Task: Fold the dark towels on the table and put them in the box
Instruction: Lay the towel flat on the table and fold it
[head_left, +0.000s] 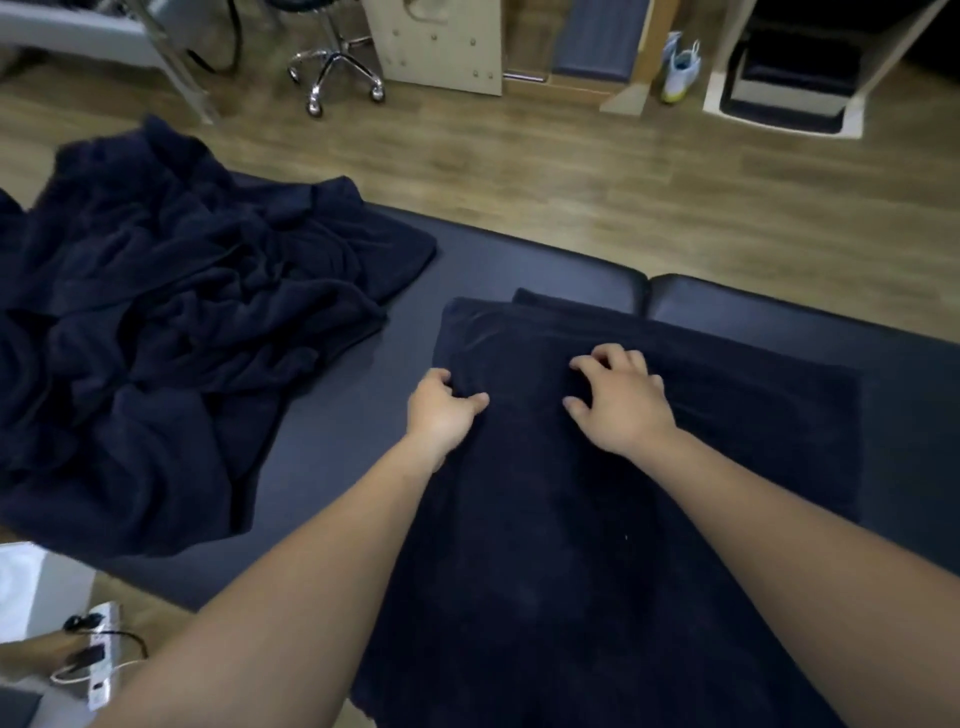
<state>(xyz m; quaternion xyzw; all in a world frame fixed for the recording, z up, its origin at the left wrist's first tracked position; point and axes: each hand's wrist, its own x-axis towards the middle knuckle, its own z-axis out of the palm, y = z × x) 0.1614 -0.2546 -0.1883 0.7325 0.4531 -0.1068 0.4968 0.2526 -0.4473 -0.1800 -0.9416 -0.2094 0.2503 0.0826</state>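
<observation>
Left hand (441, 410) pinches the flat towel (597, 467) mid-tabletop (322, 457), right hand (618, 400) rests spread on it; crumpled towels (171, 332) fill the left end.

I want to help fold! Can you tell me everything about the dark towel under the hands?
The dark navy, soft-looking towel lies spread flat on the dark padded table, reaching from its far edge toward the person. A folded layer shows along its far end. The left hand pinches the cloth near its left edge, and the right hand presses on it with curled fingers. It lies apart from the crumpled pile.
</observation>
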